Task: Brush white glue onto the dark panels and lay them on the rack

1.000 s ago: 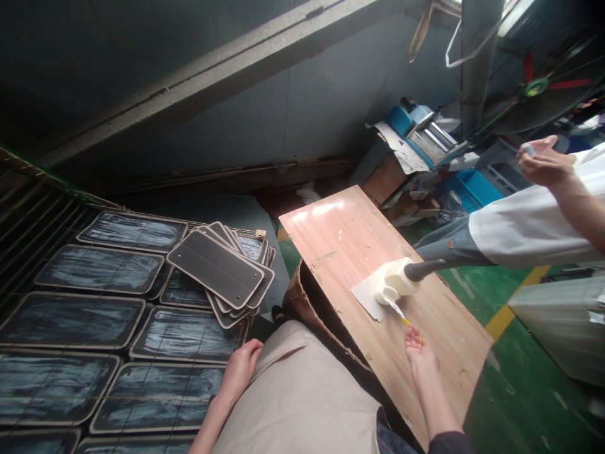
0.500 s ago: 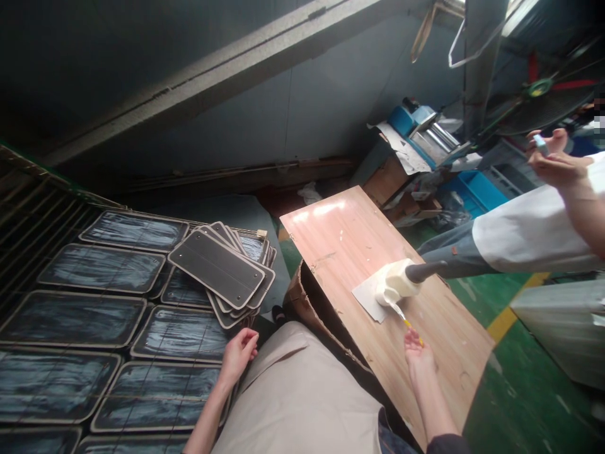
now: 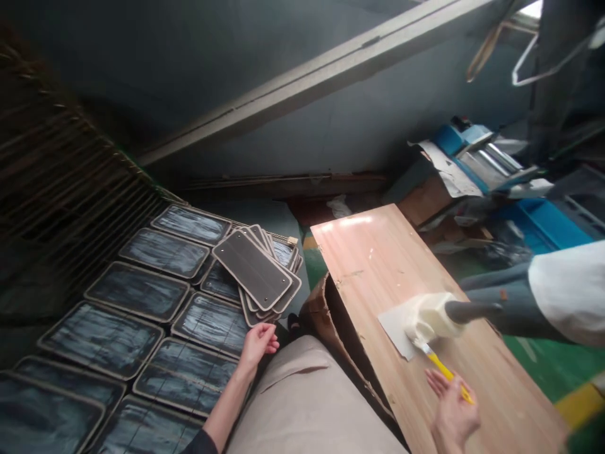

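Crossing grip of right hand (image 3: 456, 413): yellow brush (image 3: 440, 364), tip at cream container (image 3: 437, 312).

1. I count one wooden board (image 3: 378, 265).
2. On it: one cream container (image 3: 432, 312).
3. Over it: my one yellow brush (image 3: 440, 366).
4. Left of it: at least ten smeared panels (image 3: 137, 288).
5. Beyond it: one blue bin (image 3: 543, 227).

Paintbrush (image 3: 439, 366): yellow handle. Container (image 3: 425, 313): cream, dark grey handle (image 3: 472, 310). Sheet (image 3: 394, 326): off-white. Board (image 3: 362, 265): pinkish tan, wood-grain lines. Loose top panel (image 3: 253, 268): plain charcoal, pale beige border. Laid-out panels (image 3: 101, 334): dark, pale border, streaky bluish-white smears. Apron (image 3: 290, 384): beige. Co-worker's trousers (image 3: 513, 302): grey-blue; garment (image 3: 570, 293) white. Crate (image 3: 543, 224): bright blue. Floor (image 3: 536, 362): green, yellow stripe (image 3: 579, 405).
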`<act>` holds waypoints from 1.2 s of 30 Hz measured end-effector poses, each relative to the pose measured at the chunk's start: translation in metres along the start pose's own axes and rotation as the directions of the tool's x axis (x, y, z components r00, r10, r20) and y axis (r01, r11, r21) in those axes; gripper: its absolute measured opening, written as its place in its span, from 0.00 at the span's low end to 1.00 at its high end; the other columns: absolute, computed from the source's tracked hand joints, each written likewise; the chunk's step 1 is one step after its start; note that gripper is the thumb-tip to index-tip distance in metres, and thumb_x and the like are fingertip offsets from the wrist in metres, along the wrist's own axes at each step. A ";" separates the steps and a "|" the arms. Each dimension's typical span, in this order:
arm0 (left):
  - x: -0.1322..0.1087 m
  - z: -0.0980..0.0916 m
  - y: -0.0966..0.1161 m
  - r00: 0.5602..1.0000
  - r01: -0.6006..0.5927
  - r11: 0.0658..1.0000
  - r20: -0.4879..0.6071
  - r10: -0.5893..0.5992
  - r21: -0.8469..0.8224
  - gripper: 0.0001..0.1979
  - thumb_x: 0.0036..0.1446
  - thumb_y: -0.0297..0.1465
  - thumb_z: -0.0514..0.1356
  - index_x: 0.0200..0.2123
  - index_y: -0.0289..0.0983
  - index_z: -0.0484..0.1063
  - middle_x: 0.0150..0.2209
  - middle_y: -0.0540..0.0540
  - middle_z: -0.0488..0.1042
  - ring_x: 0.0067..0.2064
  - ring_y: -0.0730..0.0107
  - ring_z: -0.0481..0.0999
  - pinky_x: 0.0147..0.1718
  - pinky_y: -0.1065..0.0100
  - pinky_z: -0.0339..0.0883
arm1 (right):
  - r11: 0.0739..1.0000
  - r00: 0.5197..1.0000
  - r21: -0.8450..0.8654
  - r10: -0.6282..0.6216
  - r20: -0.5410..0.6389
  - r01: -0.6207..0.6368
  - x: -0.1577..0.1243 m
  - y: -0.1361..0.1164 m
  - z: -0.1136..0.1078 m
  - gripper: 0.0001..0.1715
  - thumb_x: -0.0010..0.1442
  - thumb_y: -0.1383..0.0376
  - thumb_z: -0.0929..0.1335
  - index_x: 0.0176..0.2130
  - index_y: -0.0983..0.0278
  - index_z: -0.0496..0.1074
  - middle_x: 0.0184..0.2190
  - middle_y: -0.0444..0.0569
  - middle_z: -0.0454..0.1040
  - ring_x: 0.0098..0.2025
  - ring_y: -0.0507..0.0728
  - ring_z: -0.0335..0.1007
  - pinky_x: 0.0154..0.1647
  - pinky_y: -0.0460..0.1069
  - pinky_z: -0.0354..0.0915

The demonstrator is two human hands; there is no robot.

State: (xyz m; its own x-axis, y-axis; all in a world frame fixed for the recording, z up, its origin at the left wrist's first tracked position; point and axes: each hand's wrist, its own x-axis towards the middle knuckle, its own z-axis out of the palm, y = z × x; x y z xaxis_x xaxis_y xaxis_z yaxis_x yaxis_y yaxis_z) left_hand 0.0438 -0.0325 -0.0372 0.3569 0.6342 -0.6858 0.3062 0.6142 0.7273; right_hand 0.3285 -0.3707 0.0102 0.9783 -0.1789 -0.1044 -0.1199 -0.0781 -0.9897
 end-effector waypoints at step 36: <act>0.032 -0.023 0.050 0.987 -0.112 0.971 -0.136 0.084 -0.212 0.15 0.45 0.35 0.64 0.29 0.37 0.59 0.15 0.55 0.67 0.13 0.79 0.65 0.10 0.79 0.51 | 0.470 -0.513 0.582 -0.279 0.811 0.664 -0.154 -0.085 0.505 0.16 0.65 0.61 0.60 0.50 0.60 0.68 0.40 0.49 0.76 0.38 0.54 0.74 0.37 0.46 0.66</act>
State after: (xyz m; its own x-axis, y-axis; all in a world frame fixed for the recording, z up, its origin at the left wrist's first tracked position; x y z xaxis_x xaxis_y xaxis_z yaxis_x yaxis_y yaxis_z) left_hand 0.0501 0.0297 -0.0234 0.2580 0.7418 -0.6190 0.0704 0.6246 0.7778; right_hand 0.2732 0.1587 0.0609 -0.3316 0.9095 0.2506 0.6915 0.4151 -0.5912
